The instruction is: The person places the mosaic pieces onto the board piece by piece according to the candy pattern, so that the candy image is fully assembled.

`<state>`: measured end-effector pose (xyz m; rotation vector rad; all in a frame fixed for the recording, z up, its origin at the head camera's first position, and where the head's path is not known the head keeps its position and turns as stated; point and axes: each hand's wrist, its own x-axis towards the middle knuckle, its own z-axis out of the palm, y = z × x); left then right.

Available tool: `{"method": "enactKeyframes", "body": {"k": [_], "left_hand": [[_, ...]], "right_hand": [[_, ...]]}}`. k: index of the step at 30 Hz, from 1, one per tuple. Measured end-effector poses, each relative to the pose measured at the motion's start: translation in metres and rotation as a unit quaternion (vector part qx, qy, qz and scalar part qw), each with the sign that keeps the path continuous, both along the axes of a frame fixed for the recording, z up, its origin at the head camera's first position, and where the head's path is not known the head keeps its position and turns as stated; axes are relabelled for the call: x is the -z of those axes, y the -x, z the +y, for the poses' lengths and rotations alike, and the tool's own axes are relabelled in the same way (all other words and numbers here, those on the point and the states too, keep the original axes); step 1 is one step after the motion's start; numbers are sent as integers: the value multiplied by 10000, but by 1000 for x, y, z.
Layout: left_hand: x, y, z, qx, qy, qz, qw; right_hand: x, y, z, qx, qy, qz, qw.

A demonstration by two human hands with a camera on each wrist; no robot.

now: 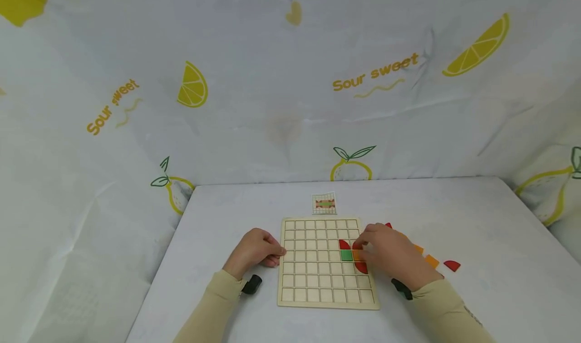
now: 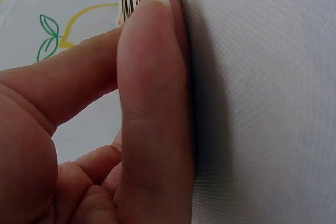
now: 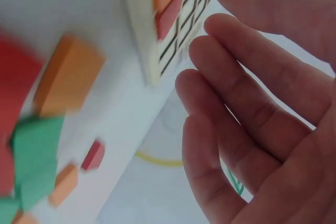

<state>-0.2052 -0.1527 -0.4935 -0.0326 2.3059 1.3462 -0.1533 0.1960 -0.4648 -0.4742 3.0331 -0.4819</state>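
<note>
A pale wooden grid board point(image 1: 313, 268) lies flat on the white table. My left hand point(image 1: 256, 249) grips its left edge between thumb and finger. Over the right side of the board is my right hand point(image 1: 392, 252), its fingers loosely bent and holding nothing in the right wrist view. Its fingertips are right by a red quarter-circle point(image 1: 356, 244) and an orange piece point(image 1: 356, 255) in the rightmost column. Beside these sit a green square point(image 1: 346, 255) and a second red quarter-circle point(image 1: 344, 244). Another red quarter-circle point(image 1: 361, 268) lies below the orange piece.
A small pattern card point(image 1: 324, 203) lies behind the board. Loose pieces are scattered to the right, among them a red quarter-circle point(image 1: 452, 265), an orange square point(image 1: 431, 261) and green pieces point(image 3: 37, 156). A lemon-print cloth point(image 1: 290, 111) hangs at the table's back edge.
</note>
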Motion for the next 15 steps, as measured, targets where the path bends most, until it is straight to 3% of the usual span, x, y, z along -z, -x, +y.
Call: {"method": "enactKeyframes", "body": {"k": [5, 15], "left_hand": [[-1, 0, 1, 4, 49, 32, 10000], [-2, -2, 2, 28, 109, 34, 9999]], "right_hand": [[-8, -8, 34, 282, 3, -200, 9994], [1, -29, 84, 440, -381, -132, 9982]]}}
